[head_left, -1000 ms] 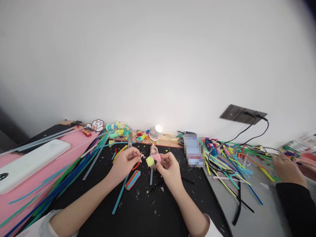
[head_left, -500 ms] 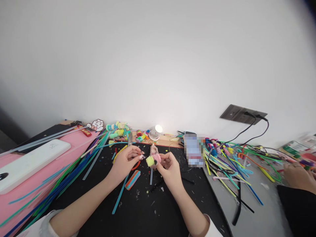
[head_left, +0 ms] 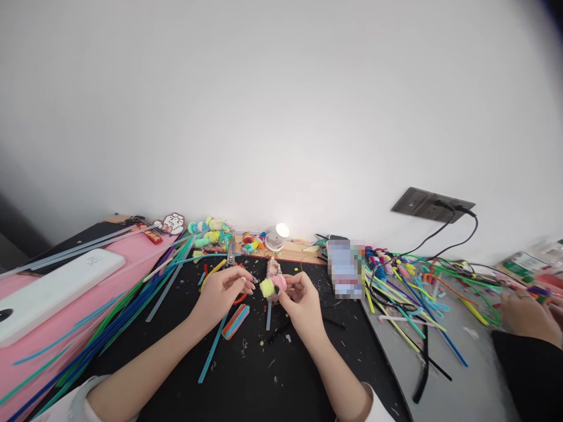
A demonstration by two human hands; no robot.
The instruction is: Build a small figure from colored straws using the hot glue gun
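Observation:
My right hand (head_left: 299, 303) grips a small fuzzy craft piece (head_left: 272, 285), yellow on the left and pink on the right, held just above the black mat (head_left: 264, 375). A light blue stick hangs down from the piece. My left hand (head_left: 222, 293) sits a little to the left of it, fingertips pinched on something tiny that I cannot make out. Scissors (head_left: 231, 251) lie just beyond my left hand. A short orange and blue bundle (head_left: 236, 321) rests on the mat below my left hand.
Long coloured pipe cleaners (head_left: 132, 305) fan across the left. A white case (head_left: 53, 290) lies on a pink sheet. A phone (head_left: 346, 268) stands right of centre. More pipe cleaners (head_left: 413, 293) cover the grey table. Another person's hands (head_left: 530, 313) work at far right.
My left hand has dropped slightly and its fingertips have closed in towards the craft piece. The other person's hands have shifted further right.

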